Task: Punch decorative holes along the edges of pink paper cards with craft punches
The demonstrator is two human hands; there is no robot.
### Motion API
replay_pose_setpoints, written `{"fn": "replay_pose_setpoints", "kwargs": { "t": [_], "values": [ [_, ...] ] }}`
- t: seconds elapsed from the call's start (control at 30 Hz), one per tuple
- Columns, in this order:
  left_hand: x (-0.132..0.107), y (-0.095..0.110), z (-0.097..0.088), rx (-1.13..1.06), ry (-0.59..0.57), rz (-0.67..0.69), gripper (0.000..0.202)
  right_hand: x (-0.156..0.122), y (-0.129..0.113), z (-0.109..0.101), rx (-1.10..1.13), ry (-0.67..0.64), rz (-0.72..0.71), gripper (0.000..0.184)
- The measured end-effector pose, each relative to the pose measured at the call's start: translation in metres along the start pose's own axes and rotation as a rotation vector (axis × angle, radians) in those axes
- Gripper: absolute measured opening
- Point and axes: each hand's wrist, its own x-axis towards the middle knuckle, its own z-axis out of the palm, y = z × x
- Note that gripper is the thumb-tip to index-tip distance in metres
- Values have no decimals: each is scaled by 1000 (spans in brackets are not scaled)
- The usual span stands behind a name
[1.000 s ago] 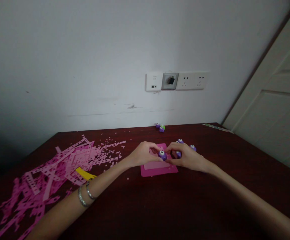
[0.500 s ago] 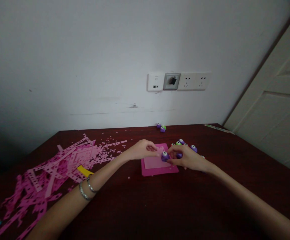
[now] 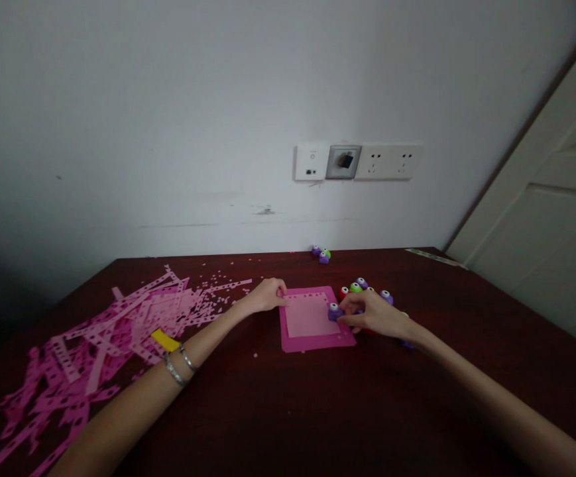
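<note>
A light pink sheet (image 3: 312, 318) with a row of small punched holes along its top lies on a larger dark pink sheet (image 3: 317, 343). At the upper left edge of the sheets, my left hand (image 3: 266, 296) is closed, thumb and fingers pinching the paper there. My right hand (image 3: 374, 315) grips a small purple paper punch (image 3: 335, 313) with a white round top, at the right edge of the light pink sheet. Behind that hand sit several more punches, among them a red punch (image 3: 344, 293) and a green punch (image 3: 356, 287), partly hidden by it.
A heap of punched pink paper strips (image 3: 113, 338) covers the left of the dark table (image 3: 288, 411), with a yellow piece (image 3: 165, 340) and paper bits about it. Several punches (image 3: 323, 258) stand near the wall. A thin strip (image 3: 437, 257) lies far right.
My left hand has moved left, off the middle of the sheets to their left edge. My right hand, still holding the purple punch, has shifted slightly to the right.
</note>
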Motion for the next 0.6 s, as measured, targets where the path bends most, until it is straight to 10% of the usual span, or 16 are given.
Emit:
{"fn": "replay_pose_setpoints", "kwargs": {
  "t": [0.6],
  "values": [
    [1, -2, -15, -473, -34, -167, 11, -7, 15, -5, -131, 45, 17, 25]
  ]
}}
